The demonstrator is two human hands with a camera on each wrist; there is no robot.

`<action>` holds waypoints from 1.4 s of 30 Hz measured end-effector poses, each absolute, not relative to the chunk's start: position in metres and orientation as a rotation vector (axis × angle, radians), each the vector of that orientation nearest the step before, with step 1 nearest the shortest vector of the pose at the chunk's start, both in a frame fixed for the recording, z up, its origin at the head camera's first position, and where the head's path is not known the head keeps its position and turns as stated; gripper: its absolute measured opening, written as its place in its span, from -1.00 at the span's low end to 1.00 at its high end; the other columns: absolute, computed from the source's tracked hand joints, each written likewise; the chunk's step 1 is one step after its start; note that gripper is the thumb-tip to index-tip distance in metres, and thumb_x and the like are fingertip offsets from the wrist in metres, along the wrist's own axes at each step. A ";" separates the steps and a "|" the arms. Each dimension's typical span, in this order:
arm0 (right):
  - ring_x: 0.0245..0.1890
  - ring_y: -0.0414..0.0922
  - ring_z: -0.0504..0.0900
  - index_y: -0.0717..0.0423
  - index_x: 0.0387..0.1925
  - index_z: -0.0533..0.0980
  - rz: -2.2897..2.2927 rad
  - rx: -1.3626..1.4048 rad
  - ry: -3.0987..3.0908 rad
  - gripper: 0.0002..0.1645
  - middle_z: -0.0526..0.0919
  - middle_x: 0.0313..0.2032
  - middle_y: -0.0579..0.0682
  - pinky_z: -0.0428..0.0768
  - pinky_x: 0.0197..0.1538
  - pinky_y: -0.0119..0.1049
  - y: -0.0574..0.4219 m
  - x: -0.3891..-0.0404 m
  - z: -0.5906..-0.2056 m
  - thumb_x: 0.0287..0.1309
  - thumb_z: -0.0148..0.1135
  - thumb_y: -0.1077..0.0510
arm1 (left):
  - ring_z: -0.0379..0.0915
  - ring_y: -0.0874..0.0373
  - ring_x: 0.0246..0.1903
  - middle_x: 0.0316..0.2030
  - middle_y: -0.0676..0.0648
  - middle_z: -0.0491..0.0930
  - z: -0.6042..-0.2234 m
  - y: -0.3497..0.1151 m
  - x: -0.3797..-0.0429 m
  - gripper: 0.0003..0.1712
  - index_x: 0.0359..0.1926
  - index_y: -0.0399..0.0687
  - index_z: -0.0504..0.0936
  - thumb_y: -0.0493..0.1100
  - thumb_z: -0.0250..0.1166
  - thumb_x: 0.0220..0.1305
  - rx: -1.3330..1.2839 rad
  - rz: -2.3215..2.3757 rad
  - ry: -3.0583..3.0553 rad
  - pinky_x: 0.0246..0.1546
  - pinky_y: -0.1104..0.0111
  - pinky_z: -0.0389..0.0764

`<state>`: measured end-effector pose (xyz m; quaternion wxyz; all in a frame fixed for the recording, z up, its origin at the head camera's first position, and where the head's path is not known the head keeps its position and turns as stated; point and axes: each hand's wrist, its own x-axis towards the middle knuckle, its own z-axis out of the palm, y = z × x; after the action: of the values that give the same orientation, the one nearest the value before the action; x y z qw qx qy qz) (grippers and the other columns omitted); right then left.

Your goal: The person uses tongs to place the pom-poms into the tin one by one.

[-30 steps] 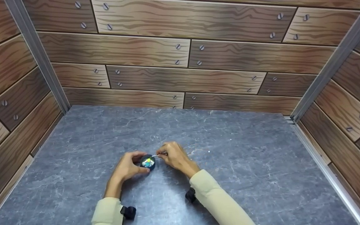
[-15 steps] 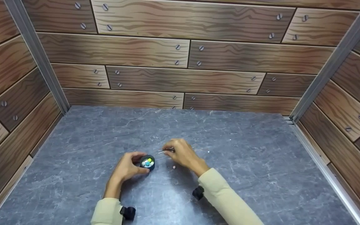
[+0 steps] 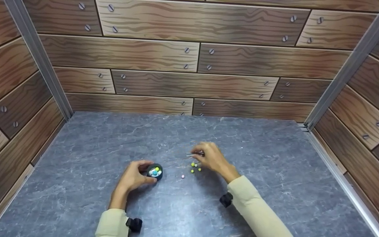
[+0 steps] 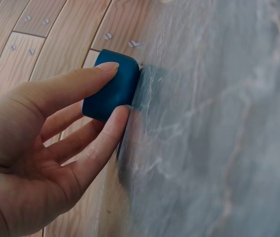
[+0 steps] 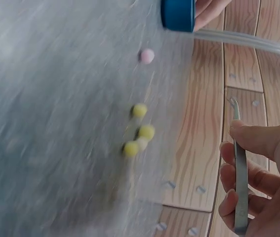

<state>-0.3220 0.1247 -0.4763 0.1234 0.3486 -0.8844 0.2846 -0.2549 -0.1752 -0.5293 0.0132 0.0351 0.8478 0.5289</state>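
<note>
My left hand (image 3: pixel 135 176) holds a small round blue cup (image 4: pixel 117 91) on the table, thumb on one side and fingers on the other. In the cup's mouth, in the head view, lie several small balls (image 3: pixel 155 172) in white, blue and yellow-green. My right hand (image 3: pixel 211 158) pinches a pair of metal tweezers (image 5: pixel 241 182) with a curved tip, raised above the table. Nothing shows between the tweezer tips. Below that hand are several loose yellow balls (image 5: pixel 140 110) and a whitish ball (image 5: pixel 141 143). A pink ball (image 5: pixel 147 56) lies between them and the cup.
The grey marbled table (image 3: pixel 110 138) is bordered by wood-patterned walls (image 3: pixel 163 56) at the back and both sides. Metal rails run up the corners and along the right edge. A tiny white speck (image 3: pixel 241 147) lies right of my right hand.
My right hand has moved right with the tweezers, away from the cup, uncovering the pink ball and then the yellow ones. The left hand and cup have stayed put.
</note>
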 end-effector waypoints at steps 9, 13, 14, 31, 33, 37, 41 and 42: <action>-0.25 0.03 0.80 0.20 -0.31 0.77 0.797 0.963 -2.605 -0.92 0.82 -0.29 0.11 0.75 -0.09 -0.09 0.144 -0.323 -0.491 0.11 0.49 0.29 | 0.65 -0.07 0.06 0.06 -0.19 0.73 -0.530 -0.175 -0.254 -0.30 0.17 -0.20 0.68 -0.36 0.65 -0.09 0.081 1.644 2.637 0.16 0.01 0.63; -0.24 0.05 0.80 0.22 -0.29 0.77 0.779 0.963 -2.629 -0.91 0.82 -0.29 0.12 0.75 -0.08 -0.06 0.150 -0.323 -0.497 0.12 0.48 0.30 | 0.66 -0.06 0.05 0.04 -0.17 0.74 -0.530 -0.175 -0.254 -0.31 0.16 -0.18 0.69 -0.35 0.65 -0.09 0.083 1.634 2.644 0.14 0.02 0.64; -0.23 0.05 0.80 0.23 -0.29 0.77 0.779 0.961 -2.637 -0.90 0.82 -0.28 0.12 0.75 -0.07 -0.06 0.152 -0.323 -0.498 0.12 0.48 0.30 | 0.66 -0.06 0.04 0.04 -0.17 0.74 -0.531 -0.175 -0.253 -0.31 0.16 -0.18 0.69 -0.35 0.65 -0.09 0.084 1.632 2.646 0.14 0.02 0.64; -0.19 0.06 0.80 0.20 -0.27 0.77 0.793 0.893 -2.725 -0.89 0.83 -0.24 0.13 0.73 -0.04 0.01 0.159 -0.323 -0.512 0.12 0.48 0.29 | 0.66 -0.05 0.03 0.03 -0.17 0.74 -0.530 -0.175 -0.253 -0.32 0.16 -0.18 0.69 -0.34 0.65 -0.07 0.084 1.629 2.644 0.12 0.04 0.65; -0.18 0.07 0.80 0.20 -0.26 0.77 0.797 0.891 -2.728 -0.88 0.83 -0.24 0.14 0.73 -0.03 0.01 0.159 -0.323 -0.512 0.12 0.48 0.29 | 0.66 -0.05 0.04 0.03 -0.17 0.74 -0.530 -0.175 -0.253 -0.32 0.16 -0.18 0.69 -0.34 0.65 -0.07 0.086 1.628 2.646 0.12 0.04 0.65; -0.17 0.08 0.80 0.21 -0.25 0.77 0.797 0.891 -2.731 -0.88 0.83 -0.23 0.15 0.73 -0.02 0.02 0.159 -0.324 -0.513 0.13 0.47 0.28 | 0.67 -0.06 0.04 0.03 -0.17 0.74 -0.529 -0.175 -0.254 -0.32 0.17 -0.17 0.69 -0.34 0.65 -0.06 0.089 1.627 2.647 0.12 0.04 0.65; -0.17 0.08 0.80 0.21 -0.25 0.77 0.792 0.890 -2.738 -0.88 0.83 -0.23 0.14 0.73 -0.02 0.02 0.160 -0.324 -0.513 0.13 0.47 0.27 | 0.67 -0.09 0.03 0.03 -0.21 0.74 -0.528 -0.175 -0.253 -0.32 0.16 -0.21 0.68 -0.35 0.64 -0.07 0.114 1.637 2.644 0.11 0.02 0.65; -0.17 0.08 0.80 0.21 -0.26 0.77 0.795 0.890 -2.739 -0.88 0.83 -0.24 0.14 0.73 -0.02 0.02 0.160 -0.324 -0.513 0.14 0.47 0.27 | 0.66 -0.10 0.03 0.03 -0.22 0.74 -0.528 -0.175 -0.253 -0.32 0.16 -0.22 0.68 -0.35 0.64 -0.07 0.118 1.641 2.643 0.12 0.01 0.65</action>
<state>-0.3242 0.1598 -0.5132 0.0770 0.2972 -0.9139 0.2654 -0.2530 -0.1753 -0.5282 0.0144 0.0380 0.8489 0.5270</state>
